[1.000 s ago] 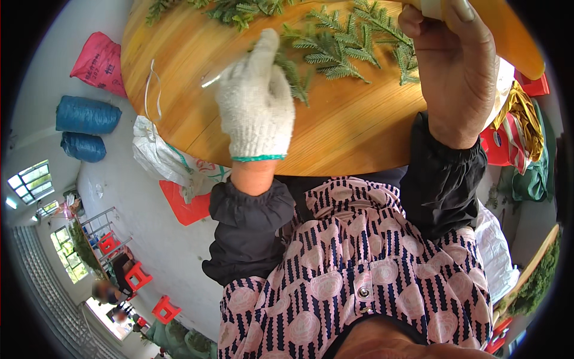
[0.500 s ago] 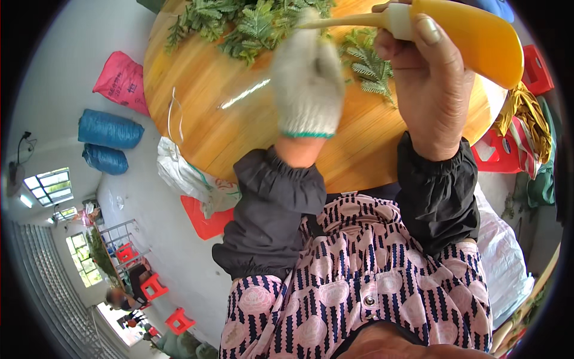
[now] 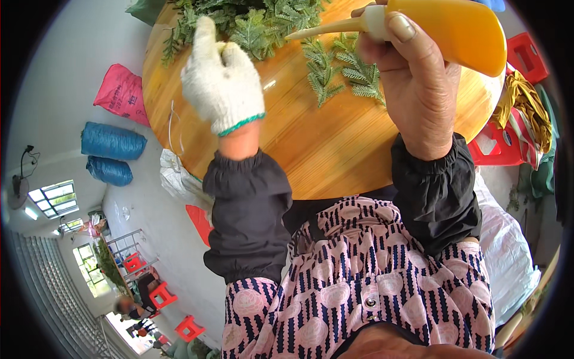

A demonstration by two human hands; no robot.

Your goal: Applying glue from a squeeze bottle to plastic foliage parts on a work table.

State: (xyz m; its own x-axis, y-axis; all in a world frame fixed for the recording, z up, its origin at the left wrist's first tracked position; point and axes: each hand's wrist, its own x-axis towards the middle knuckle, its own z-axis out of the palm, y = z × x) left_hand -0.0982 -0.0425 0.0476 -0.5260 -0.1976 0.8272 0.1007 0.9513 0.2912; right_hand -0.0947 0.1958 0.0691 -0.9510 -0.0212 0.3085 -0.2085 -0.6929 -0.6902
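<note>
My right hand, bare, is wrapped round a yellow squeeze bottle with a white collar and a long, thin nozzle. The bottle lies nearly level above the table, its nozzle pointing left. Below the nozzle, two green leafy sprigs lie side by side on the round wooden table. My left hand, in a white knitted glove with a green cuff edge, is over the table's left part, index finger stretched out toward a pile of green sprigs. Nothing shows in it.
A white strap hangs over the table's left edge, above a white sack. Pink and blue sacks stand farther left. At the right are red stools and draped mustard cloth. A person is far off at lower left.
My left hand has moved left, away from the nozzle, toward the pile. A second sprig now shows where the glove was. My right hand still grips the bottle, slightly farther left in view.
</note>
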